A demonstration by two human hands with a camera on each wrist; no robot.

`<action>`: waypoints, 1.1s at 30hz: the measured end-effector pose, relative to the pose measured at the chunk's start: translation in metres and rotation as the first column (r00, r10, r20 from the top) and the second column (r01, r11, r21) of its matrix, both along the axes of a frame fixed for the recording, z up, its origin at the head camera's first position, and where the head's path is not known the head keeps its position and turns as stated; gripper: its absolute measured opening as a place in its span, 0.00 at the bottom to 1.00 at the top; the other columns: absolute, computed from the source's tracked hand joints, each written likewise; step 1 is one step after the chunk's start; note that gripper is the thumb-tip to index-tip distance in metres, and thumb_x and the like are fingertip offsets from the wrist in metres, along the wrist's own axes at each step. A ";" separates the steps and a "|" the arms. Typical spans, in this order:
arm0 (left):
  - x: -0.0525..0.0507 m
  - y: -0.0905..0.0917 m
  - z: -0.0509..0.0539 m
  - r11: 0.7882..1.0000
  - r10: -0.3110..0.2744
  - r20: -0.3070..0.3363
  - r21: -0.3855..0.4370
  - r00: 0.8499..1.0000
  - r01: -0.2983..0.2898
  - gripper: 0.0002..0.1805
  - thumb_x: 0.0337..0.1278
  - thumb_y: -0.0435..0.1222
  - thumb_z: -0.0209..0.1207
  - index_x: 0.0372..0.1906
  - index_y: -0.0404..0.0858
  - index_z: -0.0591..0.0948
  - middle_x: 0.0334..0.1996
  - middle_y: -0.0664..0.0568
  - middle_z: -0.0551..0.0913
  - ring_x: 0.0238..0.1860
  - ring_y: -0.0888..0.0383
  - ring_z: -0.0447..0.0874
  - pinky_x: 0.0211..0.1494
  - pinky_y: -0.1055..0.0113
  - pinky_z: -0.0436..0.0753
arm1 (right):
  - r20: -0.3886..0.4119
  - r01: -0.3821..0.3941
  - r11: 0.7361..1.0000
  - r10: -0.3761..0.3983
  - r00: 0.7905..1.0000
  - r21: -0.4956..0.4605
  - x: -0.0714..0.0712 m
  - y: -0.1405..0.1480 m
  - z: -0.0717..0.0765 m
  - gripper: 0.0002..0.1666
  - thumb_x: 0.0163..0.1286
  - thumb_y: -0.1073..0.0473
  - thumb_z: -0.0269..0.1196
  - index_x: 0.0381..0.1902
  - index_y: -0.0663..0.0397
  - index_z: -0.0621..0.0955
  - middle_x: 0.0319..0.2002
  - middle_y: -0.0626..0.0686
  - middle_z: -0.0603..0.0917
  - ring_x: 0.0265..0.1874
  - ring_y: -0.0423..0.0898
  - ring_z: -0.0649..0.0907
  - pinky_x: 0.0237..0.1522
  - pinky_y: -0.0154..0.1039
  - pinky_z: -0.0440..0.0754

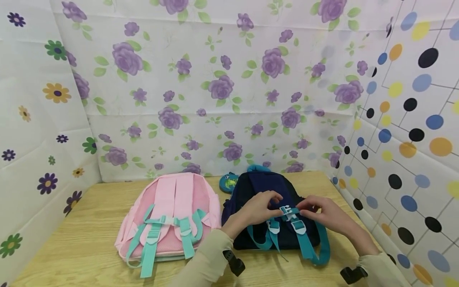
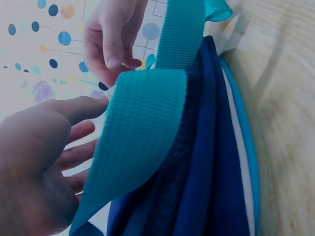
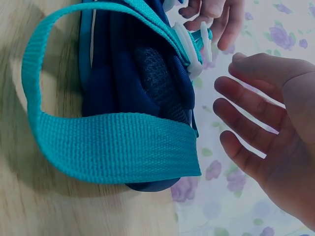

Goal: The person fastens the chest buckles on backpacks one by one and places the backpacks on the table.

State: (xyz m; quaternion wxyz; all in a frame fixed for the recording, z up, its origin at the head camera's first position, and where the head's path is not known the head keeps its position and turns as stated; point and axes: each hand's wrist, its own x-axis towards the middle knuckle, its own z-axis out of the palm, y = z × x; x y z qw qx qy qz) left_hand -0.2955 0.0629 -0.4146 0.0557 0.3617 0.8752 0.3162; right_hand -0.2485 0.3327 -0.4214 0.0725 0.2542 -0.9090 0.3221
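A navy backpack (image 1: 251,239) lies on the table with its strap side up. Across its middle runs a teal chest strap with a white buckle (image 1: 288,212); whether its halves are clipped together I cannot tell. My left hand (image 1: 263,205) is at the buckle's left side, thumb tip close to it, fingers loosely bent. To the right, my right hand (image 1: 324,213) hovers by the strap's end. In the right wrist view, the right hand (image 3: 275,113) has loosely extended fingers, apart from the strap. Teal webbing (image 2: 133,132) partly covers the view of the left hand (image 2: 44,147).
A pink backpack (image 1: 179,191) with mint straps lies to the left, its white buckle (image 1: 168,220) across the front. A small round teal pouch (image 1: 228,182) sits behind the navy bag. Loose teal strap (image 1: 324,247) loops onto the wooden table (image 1: 79,239). Patterned cloth walls surround it.
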 end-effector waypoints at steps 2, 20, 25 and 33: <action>0.000 0.004 -0.003 1.000 0.013 -0.001 -0.006 1.000 -0.013 0.25 0.66 0.52 0.60 0.64 0.50 0.75 0.55 0.58 0.81 0.51 0.61 0.78 0.53 0.68 0.79 | 0.002 0.001 1.000 -0.001 1.000 0.003 -0.001 0.001 -0.002 0.10 0.72 0.52 0.63 0.48 0.41 0.85 0.40 0.41 0.87 0.36 0.34 0.82 0.39 0.34 0.80; 0.007 0.015 -0.014 0.996 0.026 -0.117 -0.081 0.993 -0.036 0.22 0.63 0.55 0.62 0.58 0.53 0.82 0.48 0.64 0.85 0.44 0.66 0.80 0.47 0.71 0.77 | 0.080 -0.046 0.999 0.046 0.996 -0.003 -0.005 0.003 -0.016 0.11 0.72 0.50 0.62 0.49 0.42 0.84 0.41 0.41 0.87 0.36 0.33 0.82 0.37 0.34 0.81; 0.006 0.014 -0.016 0.995 0.057 -0.115 -0.069 0.992 -0.065 0.20 0.67 0.52 0.59 0.59 0.53 0.82 0.48 0.62 0.85 0.42 0.67 0.81 0.44 0.73 0.78 | 0.085 -0.043 0.999 0.043 0.995 0.004 -0.004 0.002 -0.018 0.11 0.72 0.49 0.62 0.49 0.41 0.84 0.40 0.39 0.86 0.36 0.33 0.82 0.36 0.33 0.80; 0.004 0.008 -0.016 0.994 0.110 -0.098 0.001 0.989 -0.111 0.21 0.68 0.54 0.57 0.59 0.51 0.81 0.49 0.60 0.84 0.39 0.68 0.78 0.42 0.73 0.77 | 0.086 -0.042 0.999 0.042 0.995 0.002 -0.005 0.000 -0.018 0.10 0.72 0.50 0.63 0.49 0.42 0.84 0.40 0.40 0.85 0.35 0.33 0.82 0.35 0.33 0.80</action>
